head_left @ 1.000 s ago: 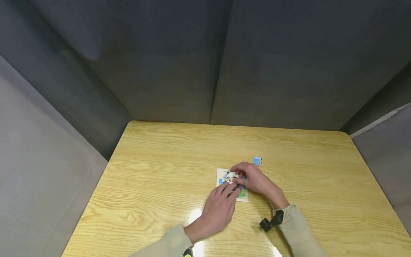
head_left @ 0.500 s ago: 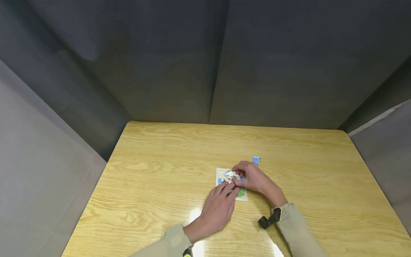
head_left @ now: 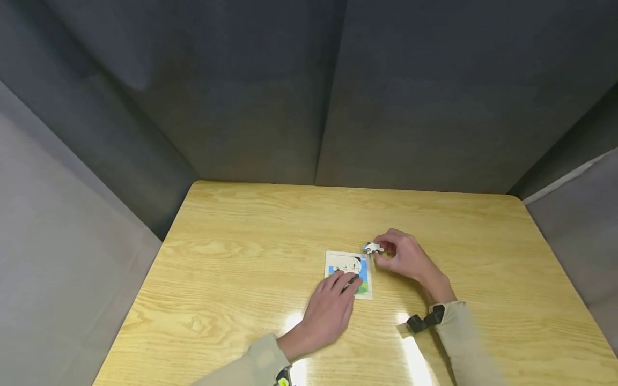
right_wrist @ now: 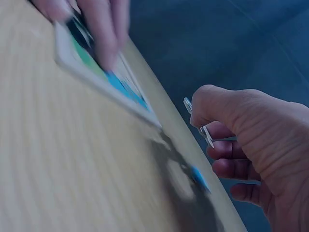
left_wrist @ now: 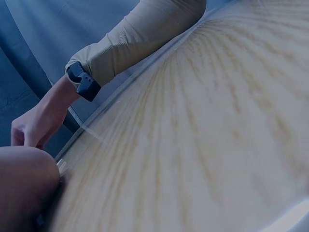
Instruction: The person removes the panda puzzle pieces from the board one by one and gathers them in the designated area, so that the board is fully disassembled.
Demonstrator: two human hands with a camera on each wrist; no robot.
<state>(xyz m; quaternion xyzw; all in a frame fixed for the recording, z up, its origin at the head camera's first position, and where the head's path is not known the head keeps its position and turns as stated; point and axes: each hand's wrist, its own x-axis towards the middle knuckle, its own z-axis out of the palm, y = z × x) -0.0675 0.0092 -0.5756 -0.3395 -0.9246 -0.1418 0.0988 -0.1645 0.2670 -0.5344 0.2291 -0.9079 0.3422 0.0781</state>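
Note:
A small framed panda jigsaw puzzle (head_left: 369,289) lies on the table, with blue and green parts showing and a pale bare area near its top. My left hand (head_left: 329,311) rests its extended fingers on the puzzle's lower part, covering some of the picture. Beyond the frame's upper right corner, my right hand (head_left: 407,258) pinches a white, black and blue puzzle piece (head_left: 373,247) between thumb and fingers. That piece is held above the table, seen edge-on in the right wrist view. A loose blue puzzle piece (right_wrist: 200,178) lies on the table below the right hand; the head view hides it.
The wooden table (head_left: 232,257) has rounded far corners. Dark curtains (head_left: 251,107) hang behind it, and grey panels (head_left: 63,252) stand at the sides. Black wrist cameras (head_left: 425,319) are strapped over the sleeves.
My right hand has lifted the panda piece off the puzzle and carried it right and away from me, uncovering the frame's upper right. The left hand has stayed in place.

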